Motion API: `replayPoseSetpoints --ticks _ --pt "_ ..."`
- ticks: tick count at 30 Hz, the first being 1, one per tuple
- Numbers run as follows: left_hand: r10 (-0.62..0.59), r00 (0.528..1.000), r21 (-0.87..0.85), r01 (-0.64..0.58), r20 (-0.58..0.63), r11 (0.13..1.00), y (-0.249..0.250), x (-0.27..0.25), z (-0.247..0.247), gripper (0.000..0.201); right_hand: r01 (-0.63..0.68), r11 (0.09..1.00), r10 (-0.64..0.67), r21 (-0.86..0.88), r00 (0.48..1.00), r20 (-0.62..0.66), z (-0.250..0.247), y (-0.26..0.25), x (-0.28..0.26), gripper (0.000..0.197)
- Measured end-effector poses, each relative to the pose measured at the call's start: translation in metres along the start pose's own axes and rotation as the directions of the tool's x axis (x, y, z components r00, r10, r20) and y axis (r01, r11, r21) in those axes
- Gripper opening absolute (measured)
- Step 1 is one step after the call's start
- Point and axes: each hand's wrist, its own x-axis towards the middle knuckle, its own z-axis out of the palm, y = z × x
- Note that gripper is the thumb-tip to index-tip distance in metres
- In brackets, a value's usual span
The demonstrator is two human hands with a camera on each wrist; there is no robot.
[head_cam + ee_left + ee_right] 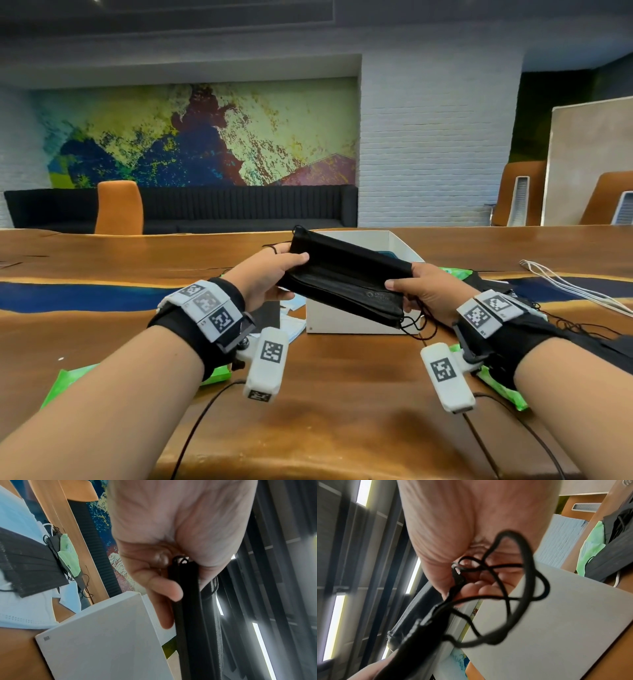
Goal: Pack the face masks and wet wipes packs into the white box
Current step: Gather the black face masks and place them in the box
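Observation:
A stack of black face masks (346,279) hangs tilted in the air above the open white box (394,241). My left hand (270,274) grips its left end, thumb on top. At the other end my right hand (416,291) pinches the stack, and black ear loops (513,588) dangle below. The left wrist view shows the stack edge-on (190,601) between my thumb and fingers, with the box wall (102,642) beside it. Something teal lies inside the box (387,255). Green wet wipes packs lie at front left (78,377) and under my right wrist (503,390).
More masks lie on the wooden table (342,394): light blue and black ones left of the box (25,561), black ones to its right (489,282). White ear loops (565,284) trail at the far right. Black cables (198,421) run over the table's front.

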Motion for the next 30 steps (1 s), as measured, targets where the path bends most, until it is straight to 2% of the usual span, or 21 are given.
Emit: replayPoseSetpoints --ticks 4,6,10,13,16,18,20,24,26,28,30 --pt "-0.051 0.998 -0.004 0.051 0.023 0.999 -0.001 -0.002 0.002 0.016 0.030 0.999 -0.028 0.045 0.998 -0.055 0.000 0.000 0.001 0.028" --pt "-0.053 0.999 -0.022 0.053 -0.003 0.998 -0.001 -0.002 0.003 0.017 0.084 0.995 -0.077 0.054 0.990 -0.122 0.000 -0.001 0.001 0.016" --pt "-0.020 0.995 -0.086 0.012 -0.098 0.996 0.001 0.003 0.006 0.018 0.172 0.985 -0.170 -0.010 0.961 -0.220 -0.001 -0.005 0.004 0.016" --pt "0.001 0.985 -0.155 -0.028 -0.170 0.987 0.009 0.013 0.007 0.020 0.184 0.973 -0.222 -0.143 0.919 -0.327 -0.006 -0.008 0.008 0.006" --pt "0.004 0.970 -0.215 -0.058 -0.245 0.975 0.020 0.031 0.006 0.020 0.104 0.916 -0.280 -0.389 0.858 -0.431 -0.019 -0.008 0.012 0.014" --pt "-0.016 0.962 -0.235 -0.050 -0.271 0.971 0.027 0.046 0.004 0.018 0.062 0.865 -0.293 -0.498 0.868 -0.400 -0.025 -0.006 0.015 0.016" --pt "-0.052 0.957 -0.254 -0.023 -0.285 0.967 0.035 0.064 0.002 0.017 0.038 0.798 -0.287 -0.601 0.901 -0.325 -0.029 -0.001 0.020 0.017" --pt "-0.145 0.962 -0.275 0.079 -0.230 0.958 0.047 0.099 0.003 0.018 0.053 0.681 -0.267 -0.730 0.946 -0.181 -0.031 0.009 0.031 0.014" --pt "-0.196 0.959 -0.253 0.141 -0.205 0.957 0.047 0.119 0.004 0.022 0.073 0.709 -0.274 -0.702 0.945 -0.179 -0.035 0.012 0.034 0.012" --pt "-0.227 0.958 -0.246 0.180 -0.176 0.952 0.045 0.138 0.001 0.023 0.087 0.796 -0.258 -0.599 0.944 -0.205 -0.040 0.014 0.036 0.016" --pt "-0.267 0.953 -0.274 0.221 -0.144 0.936 0.041 0.156 -0.001 0.021 0.095 0.845 -0.239 -0.527 0.948 -0.212 -0.043 0.016 0.037 0.017"
